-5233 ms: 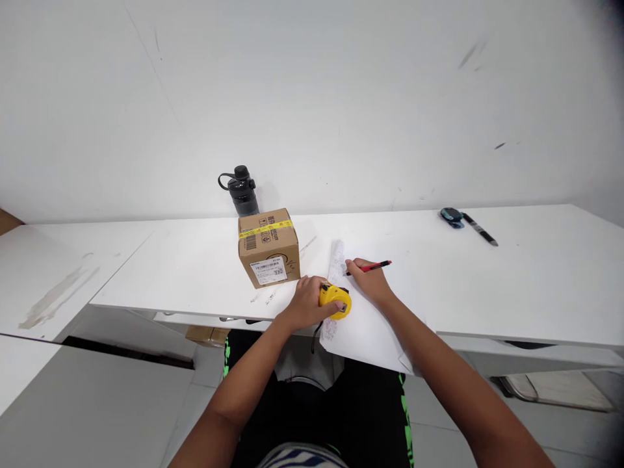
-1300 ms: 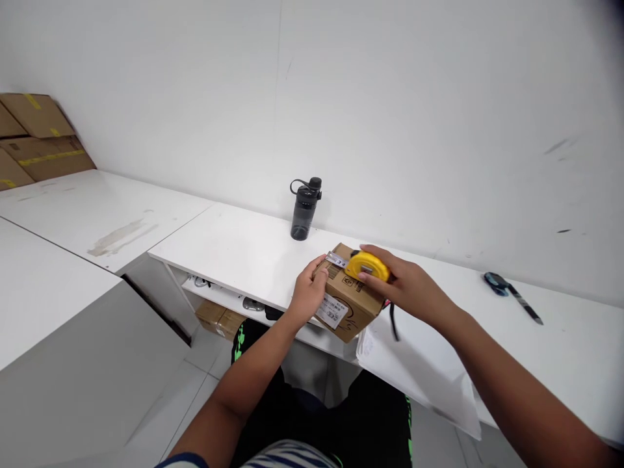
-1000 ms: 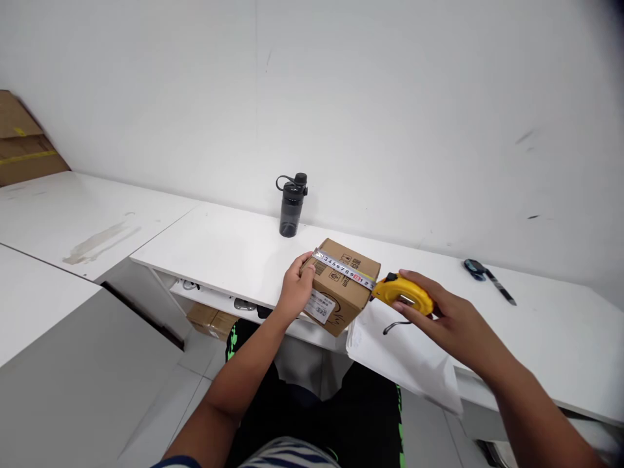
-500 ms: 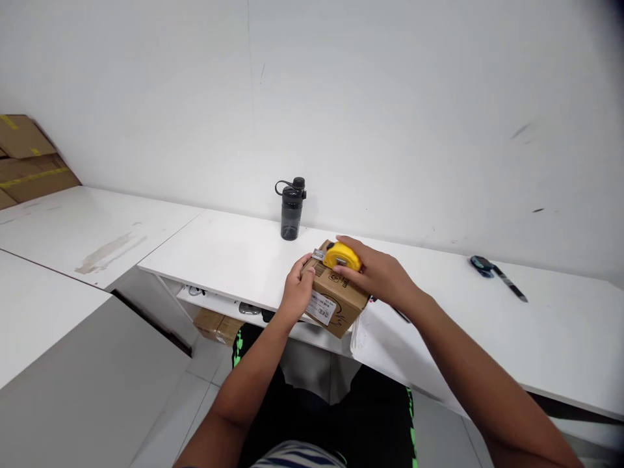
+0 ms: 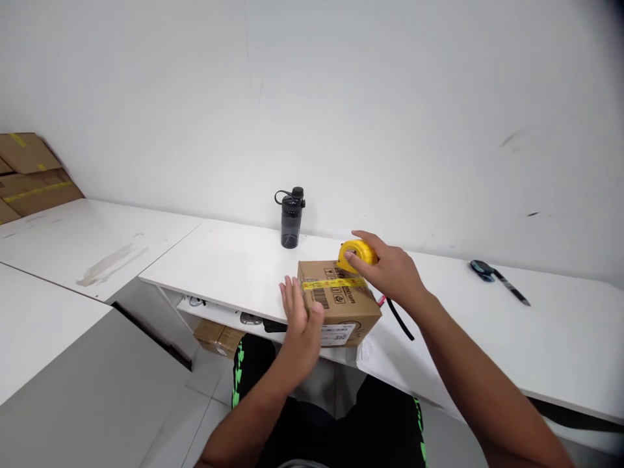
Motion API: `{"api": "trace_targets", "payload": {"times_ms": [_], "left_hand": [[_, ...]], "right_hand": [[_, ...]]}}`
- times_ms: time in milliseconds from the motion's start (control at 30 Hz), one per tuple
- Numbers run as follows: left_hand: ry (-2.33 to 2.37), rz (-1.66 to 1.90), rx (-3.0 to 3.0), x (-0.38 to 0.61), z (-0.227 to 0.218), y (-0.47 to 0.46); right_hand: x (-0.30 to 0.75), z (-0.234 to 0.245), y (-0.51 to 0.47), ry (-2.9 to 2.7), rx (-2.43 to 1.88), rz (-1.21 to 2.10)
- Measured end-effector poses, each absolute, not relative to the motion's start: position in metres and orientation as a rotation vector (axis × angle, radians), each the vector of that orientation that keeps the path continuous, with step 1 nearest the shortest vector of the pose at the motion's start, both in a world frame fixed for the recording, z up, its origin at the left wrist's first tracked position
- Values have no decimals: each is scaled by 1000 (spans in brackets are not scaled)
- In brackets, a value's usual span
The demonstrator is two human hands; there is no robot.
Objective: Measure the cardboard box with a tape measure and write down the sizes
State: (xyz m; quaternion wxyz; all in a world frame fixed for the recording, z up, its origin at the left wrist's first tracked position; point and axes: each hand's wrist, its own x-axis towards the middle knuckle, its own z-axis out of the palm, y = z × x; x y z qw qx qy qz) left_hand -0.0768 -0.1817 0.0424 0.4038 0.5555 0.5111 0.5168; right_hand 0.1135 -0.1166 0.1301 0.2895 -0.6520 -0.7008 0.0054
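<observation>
A brown cardboard box sits at the table's front edge, with a white label on its front and a yellow printed strip across its top. My left hand lies against the box's left side, fingers stretched out. Over the far right part of the box top, my right hand grips a yellow tape measure. Whether the yellow strip is tape on the box or the measure's blade, I cannot tell.
Behind the box, a dark water bottle stands near the wall. A black strap lies right of the box. Farther right rests a dark object with a strap. Cardboard boxes are stacked at far left, and a shelf runs under the table.
The box has turned and levelled, so its top shows more. My left hand has opened from its grip and slid down the box's side. My right hand has moved right with the tape measure.
</observation>
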Motion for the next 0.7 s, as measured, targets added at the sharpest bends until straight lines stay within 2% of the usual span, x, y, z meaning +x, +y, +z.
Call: {"api": "trace_targets", "payload": {"times_ms": [100, 167, 300, 400, 700], "left_hand": [[1231, 1449, 1364, -92, 60, -137], [1073, 1426, 1366, -99, 67, -96], [748, 1046, 1382, -99, 61, -41], [612, 909, 1313, -94, 50, -35], [743, 1033, 1196, -83, 45, -45]], "right_hand": [[106, 130, -122, -1853, -1752, 37], [97, 132, -121, -1861, -1779, 13], [76, 135, -110, -1906, -1804, -66], [67, 133, -100, -1954, -1791, -109], [62, 133, -108, -1994, -1870, -186]]}}
